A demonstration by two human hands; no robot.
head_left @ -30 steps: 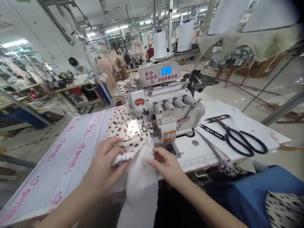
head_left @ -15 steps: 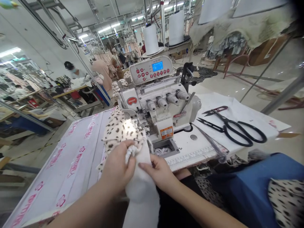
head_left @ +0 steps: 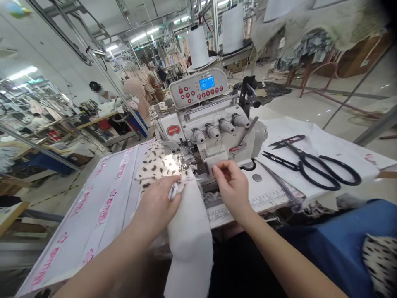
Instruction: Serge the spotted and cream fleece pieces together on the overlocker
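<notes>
My left hand [head_left: 158, 203] is closed on bunched cloth: leopard-print fabric [head_left: 156, 163] joined to a plain white fabric [head_left: 189, 236] that hangs off the table's front edge. The print piece runs under the presser foot of the white overlock sewing machine [head_left: 214, 124]. My right hand [head_left: 231, 186] is raised in front of the machine's lower front, its fingers curled in a pinch near the cover; anything between them is too small to see.
Big black scissors [head_left: 322, 165] and small thread snips [head_left: 283, 142] lie on the table [head_left: 102, 198] to the right of the machine. Blue cloth [head_left: 338, 236] and more print fabric [head_left: 380, 256] lie at lower right. People work at benches far left.
My right hand has let go of the white fabric and risen to the machine's front. My left hand stays gripped on the seam and has shifted slightly toward the presser foot.
</notes>
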